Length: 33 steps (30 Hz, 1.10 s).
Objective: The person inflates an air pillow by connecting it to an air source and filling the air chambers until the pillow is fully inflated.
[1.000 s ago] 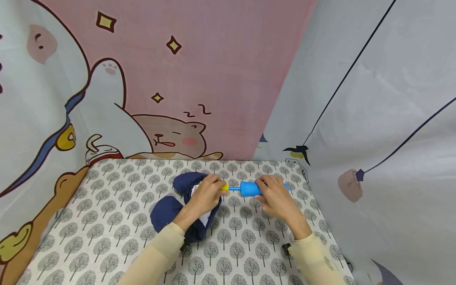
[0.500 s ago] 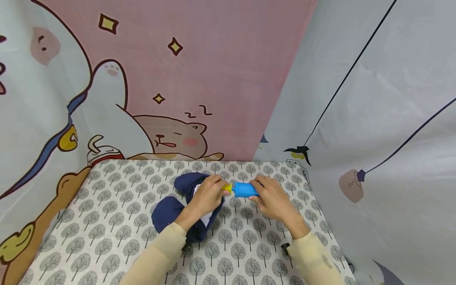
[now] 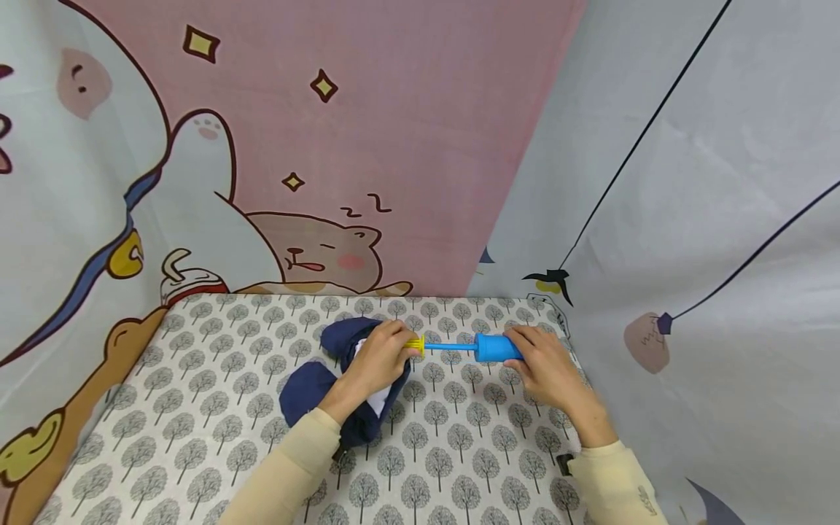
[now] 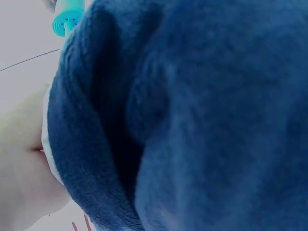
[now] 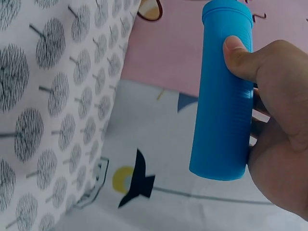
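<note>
My right hand (image 3: 547, 364) grips the blue barrel of a hand air pump (image 3: 495, 348), thumb on its side in the right wrist view. A thin blue rod (image 3: 453, 346) runs from the barrel to a yellow ribbed end piece (image 3: 416, 345). Thumb and fingers of my left hand (image 3: 380, 356) pinch that yellow piece. Under and around the left hand lies a navy U-shaped neck pillow (image 3: 307, 394) with a white inner part (image 3: 379, 402). Its plush fabric (image 4: 216, 120) fills most of the left wrist view. Where the yellow piece meets the pillow is hidden by the hand.
A cloth with a tree print (image 3: 216, 408) covers the table. Behind it hangs a pink and white cartoon curtain (image 3: 407, 146). A pale curtain (image 3: 709, 255) borders the right side. A small black item (image 3: 564, 464) shows beside the right sleeve.
The right hand first slid the pump barrel left toward the yellow piece, then drew it back right, baring a longer stretch of rod. The left hand and pillow stayed nearly still.
</note>
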Motion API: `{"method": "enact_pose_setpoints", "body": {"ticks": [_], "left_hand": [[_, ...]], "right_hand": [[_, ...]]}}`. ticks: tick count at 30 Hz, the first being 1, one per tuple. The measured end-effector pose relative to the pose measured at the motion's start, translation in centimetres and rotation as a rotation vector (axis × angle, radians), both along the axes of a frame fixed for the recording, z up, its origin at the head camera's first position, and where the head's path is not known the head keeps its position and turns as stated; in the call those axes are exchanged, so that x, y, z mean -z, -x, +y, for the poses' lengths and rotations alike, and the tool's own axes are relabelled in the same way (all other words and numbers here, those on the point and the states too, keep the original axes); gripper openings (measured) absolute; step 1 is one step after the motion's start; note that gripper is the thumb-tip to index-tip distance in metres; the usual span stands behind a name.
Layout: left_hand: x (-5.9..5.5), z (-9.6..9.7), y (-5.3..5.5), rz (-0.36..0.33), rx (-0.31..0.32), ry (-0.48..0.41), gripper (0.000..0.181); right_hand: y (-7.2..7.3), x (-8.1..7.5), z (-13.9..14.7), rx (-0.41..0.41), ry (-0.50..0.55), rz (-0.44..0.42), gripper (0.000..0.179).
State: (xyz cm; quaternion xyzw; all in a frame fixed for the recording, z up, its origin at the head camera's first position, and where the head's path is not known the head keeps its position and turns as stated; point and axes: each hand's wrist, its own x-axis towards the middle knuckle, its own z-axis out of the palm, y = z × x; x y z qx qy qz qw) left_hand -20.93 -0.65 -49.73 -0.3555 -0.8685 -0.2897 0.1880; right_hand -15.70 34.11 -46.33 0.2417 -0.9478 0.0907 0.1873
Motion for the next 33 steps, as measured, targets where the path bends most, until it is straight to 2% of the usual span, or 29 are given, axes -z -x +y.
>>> {"method": "enact_pose_setpoints", "body": {"ticks": [6,10,12,16,18,22,26,32,33], "left_hand": [[-0.2,0.2,-0.1,0.011,-0.006,-0.018,0.018],[0.3,0.4,0.4,0.069,0.025,-0.059,0.017],[0.7,0.6,0.8,0.091,0.036,-0.081,0.018],[2.0,1.1,1.7,0.088,0.037,-0.099,0.018],[2.8,1.3,2.2,0.08,0.034,-0.096,0.017],[3.5,1.5,2.6,0.081,0.022,-0.062,0.016],[3.7,1.6,2.7,0.069,0.025,-0.057,0.015],[3.5,1.7,2.4,0.011,0.038,-0.068,0.016],[3.7,1.8,2.5,0.026,0.039,-0.061,0.017]], "right_hand": [[-0.7,-0.8,1.8,0.031,0.035,0.0,0.053],[-0.9,-0.9,1.6,0.021,0.04,0.026,0.053],[-0.8,-0.8,1.1,0.004,0.034,0.058,0.053],[-0.6,-0.4,-0.3,-0.022,0.026,0.112,0.053],[-0.6,-0.2,-1.0,-0.028,0.018,0.124,0.052],[-0.3,-0.1,-2.5,-0.032,-0.01,0.139,0.05],[0.0,-0.3,-4.1,-0.038,-0.025,0.135,0.049],[0.4,-0.4,-6.3,-0.045,-0.037,0.082,0.05],[0.4,-0.3,-6.6,-0.046,-0.04,0.077,0.05]]}}
